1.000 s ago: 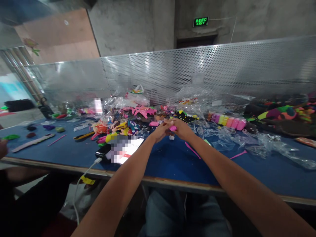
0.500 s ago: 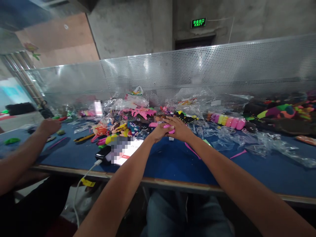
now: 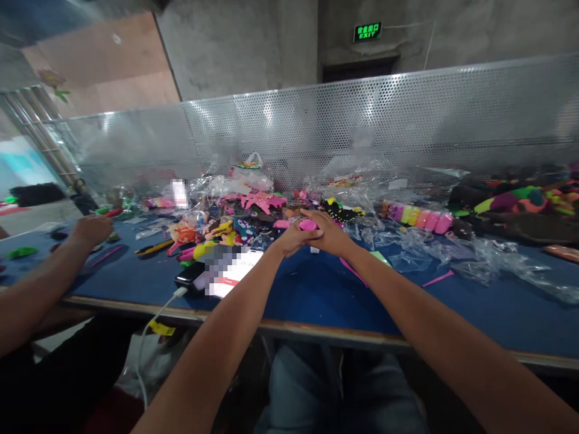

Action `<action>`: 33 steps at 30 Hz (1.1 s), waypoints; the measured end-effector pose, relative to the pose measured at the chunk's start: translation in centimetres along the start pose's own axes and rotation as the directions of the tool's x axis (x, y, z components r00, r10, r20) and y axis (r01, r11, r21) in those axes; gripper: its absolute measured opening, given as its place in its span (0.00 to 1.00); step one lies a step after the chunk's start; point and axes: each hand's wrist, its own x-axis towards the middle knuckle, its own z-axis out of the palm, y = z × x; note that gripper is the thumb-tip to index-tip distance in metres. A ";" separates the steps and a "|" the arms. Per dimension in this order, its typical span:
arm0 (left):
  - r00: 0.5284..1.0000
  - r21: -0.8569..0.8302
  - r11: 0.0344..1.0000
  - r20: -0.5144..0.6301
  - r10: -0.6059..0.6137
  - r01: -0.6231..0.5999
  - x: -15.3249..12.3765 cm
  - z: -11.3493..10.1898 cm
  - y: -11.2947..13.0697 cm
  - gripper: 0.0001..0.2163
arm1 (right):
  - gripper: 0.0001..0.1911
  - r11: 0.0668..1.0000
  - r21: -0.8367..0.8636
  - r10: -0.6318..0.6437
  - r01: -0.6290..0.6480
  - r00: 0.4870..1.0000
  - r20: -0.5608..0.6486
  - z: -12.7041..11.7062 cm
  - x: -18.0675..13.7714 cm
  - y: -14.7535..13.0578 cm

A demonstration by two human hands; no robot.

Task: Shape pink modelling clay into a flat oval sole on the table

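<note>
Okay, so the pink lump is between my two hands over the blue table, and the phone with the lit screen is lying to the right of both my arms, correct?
Not quite: in the head view, the phone lies to the left of both arms. The pink lump is indeed between your hands, over the blue table.

Near tabletop (image 3: 312,295) open; phone (image 3: 236,276) blocks left side.

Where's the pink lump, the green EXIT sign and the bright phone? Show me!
Pink lump (image 3: 309,225): head view, on its rounded side facing the camera.
EXIT sign (image 3: 367,32): head view, middle of its lit face.
Phone (image 3: 243,269): head view, on its bright screen.
</note>
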 end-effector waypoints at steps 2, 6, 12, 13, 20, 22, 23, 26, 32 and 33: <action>0.998 0.024 0.999 -0.053 0.023 -0.022 0.2 -0.1 -0.1 0.21 | 0.38 0.999 -0.022 0.027 -0.027 1.000 0.001 0.0 0.0 0.1; 0.993 0.065 0.996 -0.096 0.074 -0.068 0.8 -0.8 -0.6 0.21 | 0.39 0.997 -0.055 0.061 -0.061 0.998 -0.003 -0.1 -0.1 0.3; 0.997 0.129 0.989 -0.038 0.072 -0.067 0.9 -1.2 -1.1 0.22 | 0.42 0.996 -0.073 0.052 -0.053 0.999 -0.013 0.0 0.0 -0.2; 0.998 0.112 0.993 -0.029 0.053 -0.049 0.8 -1.1 -1.0 0.21 | 0.42 0.997 -0.071 0.043 -0.043 0.999 -0.011 0.0 0.0 -0.3; 0.982 -0.156 0.970 0.057 -0.180 0.187 0.3 -0.6 -0.1 0.19 | 0.32 0.987 -0.162 -0.007 0.014 0.999 0.040 -0.2 0.1 0.6; 0.982 -0.173 0.968 0.093 -0.165 0.180 0.4 -0.6 0.0 0.16 | 0.26 0.982 -0.190 0.018 -0.009 0.999 0.047 -0.4 0.1 0.9; 0.983 -0.181 0.970 0.106 -0.147 0.165 0.5 -0.6 -0.1 0.14 | 0.24 0.979 -0.201 0.032 -0.022 0.999 0.043 -0.4 0.2 0.9; 0.995 -0.219 0.973 0.076 -0.059 0.074 0.8 -0.9 -0.4 0.10 | 0.22 0.976 -0.213 0.044 -0.038 0.999 0.026 -0.6 0.3 0.6; 0.999 -0.166 0.986 0.052 -0.014 0.022 0.9 -1.2 -0.6 0.14 | 0.40 0.955 -0.296 0.010 0.009 0.998 0.061 -0.9 0.2 -0.3; 0.998 -0.148 0.989 0.061 -0.007 0.016 0.9 -1.2 -0.5 0.16 | 0.40 0.950 -0.312 0.010 0.013 0.997 0.071 -0.9 0.2 -0.3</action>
